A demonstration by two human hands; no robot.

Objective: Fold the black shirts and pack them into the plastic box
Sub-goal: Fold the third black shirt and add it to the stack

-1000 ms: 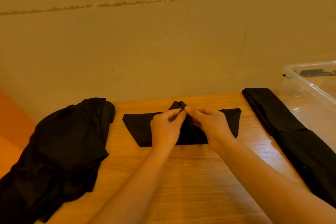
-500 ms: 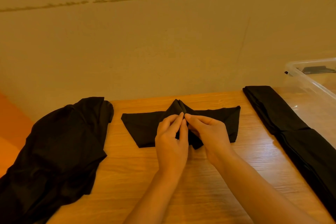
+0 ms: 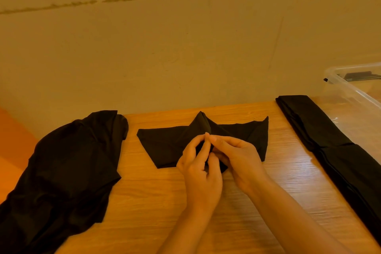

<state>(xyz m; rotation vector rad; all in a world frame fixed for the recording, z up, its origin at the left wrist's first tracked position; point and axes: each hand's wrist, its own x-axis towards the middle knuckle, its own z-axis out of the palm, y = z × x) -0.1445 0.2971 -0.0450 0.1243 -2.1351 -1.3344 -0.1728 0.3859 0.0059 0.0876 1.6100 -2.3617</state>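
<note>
A plain wall fills the upper half of the frame, with a rough seam running across it near the top; no writing or label can be read anywhere. Below it, the wooden desk takes up the lower half. A loose pile of black shirts slumps at the lower left, hanging over the desk's left edge. A long folded black shirt lies as a strip at the right, running from upper left to lower right. Just beside it, at the right edge of the frame, stands the clear plastic box, with something dark inside. In the centre lies a small folded black shirt, its long axis left to right, one point raised toward the wall. The left hand and right hand meet over its middle, fingers curled, pinching the fabric.
</note>
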